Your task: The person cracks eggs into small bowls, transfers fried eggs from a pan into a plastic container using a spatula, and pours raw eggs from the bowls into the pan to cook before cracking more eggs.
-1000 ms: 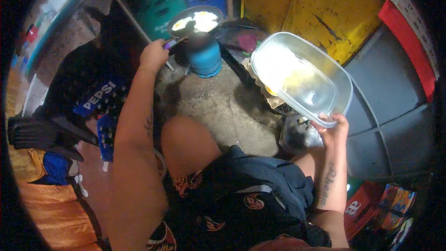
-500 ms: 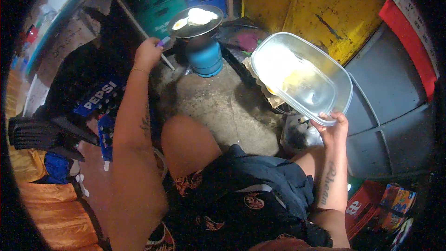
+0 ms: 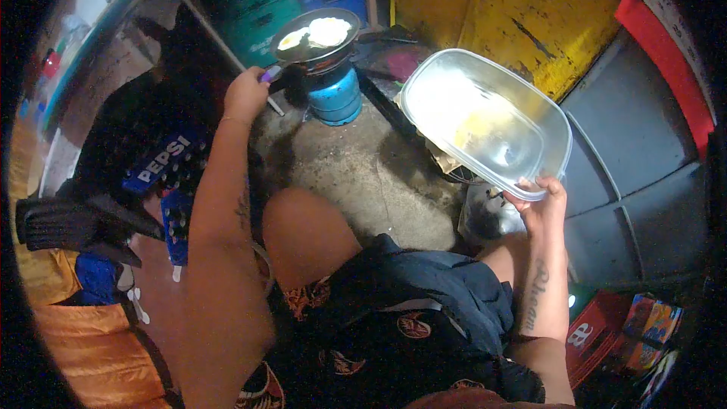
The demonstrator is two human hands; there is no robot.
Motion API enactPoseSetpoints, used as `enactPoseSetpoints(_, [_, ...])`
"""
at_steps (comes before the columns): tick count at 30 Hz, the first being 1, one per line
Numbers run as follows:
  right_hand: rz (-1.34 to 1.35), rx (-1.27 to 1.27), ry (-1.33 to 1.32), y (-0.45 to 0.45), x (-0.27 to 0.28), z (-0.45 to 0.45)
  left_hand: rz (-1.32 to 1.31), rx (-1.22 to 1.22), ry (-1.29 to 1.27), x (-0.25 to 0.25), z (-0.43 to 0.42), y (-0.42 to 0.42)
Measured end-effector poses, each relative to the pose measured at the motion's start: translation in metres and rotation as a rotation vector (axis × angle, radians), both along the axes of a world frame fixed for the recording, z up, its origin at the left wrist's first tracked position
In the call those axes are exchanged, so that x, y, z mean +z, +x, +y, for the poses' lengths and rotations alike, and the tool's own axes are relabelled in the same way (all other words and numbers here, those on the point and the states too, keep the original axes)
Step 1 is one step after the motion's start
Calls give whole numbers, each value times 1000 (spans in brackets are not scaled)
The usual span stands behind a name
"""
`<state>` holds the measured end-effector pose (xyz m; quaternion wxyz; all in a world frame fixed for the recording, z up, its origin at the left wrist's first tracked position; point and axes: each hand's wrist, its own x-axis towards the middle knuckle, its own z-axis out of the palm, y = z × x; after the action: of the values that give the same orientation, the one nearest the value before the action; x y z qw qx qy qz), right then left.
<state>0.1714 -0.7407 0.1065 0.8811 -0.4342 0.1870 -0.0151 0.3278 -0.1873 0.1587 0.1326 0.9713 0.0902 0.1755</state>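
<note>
My left hand (image 3: 247, 95) is closed around a purple handle (image 3: 269, 73) beside the pan's near-left edge. Whether that handle belongs to the pan or to a separate utensil, I cannot tell. Fried eggs (image 3: 329, 32) lie in the dark frying pan (image 3: 309, 54), which rests over a small blue gas cylinder stove (image 3: 334, 95). On the right, my right hand (image 3: 542, 204) grips the near corner of a clear plastic container (image 3: 562, 153), held tilted in the air. Bright glare hides part of the container's inside, and something yellowish shows in or through it.
Green (image 3: 261, 11) and blue crates (image 3: 338, 1) stand behind the stove. A rusty yellow panel (image 3: 522, 23) and a grey cabinet (image 3: 644, 129) border the right. Beneath the container sits a shiny metal pot (image 3: 485, 216). A blue Pepsi crate (image 3: 163, 163) is at left.
My left hand has shifted slightly right, nearer the pan, which looks a little more tilted. The container in my right hand has moved slightly left and up.
</note>
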Motion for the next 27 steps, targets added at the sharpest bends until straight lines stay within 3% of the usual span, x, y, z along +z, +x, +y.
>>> enactPoseSetpoints(12, [37,3,-8,-2,0,6,44,93,-8,9,-9,-7])
enactPoseSetpoints(27, [35,-16,8,-4,-4,18,-140,90,-117,22,21,4])
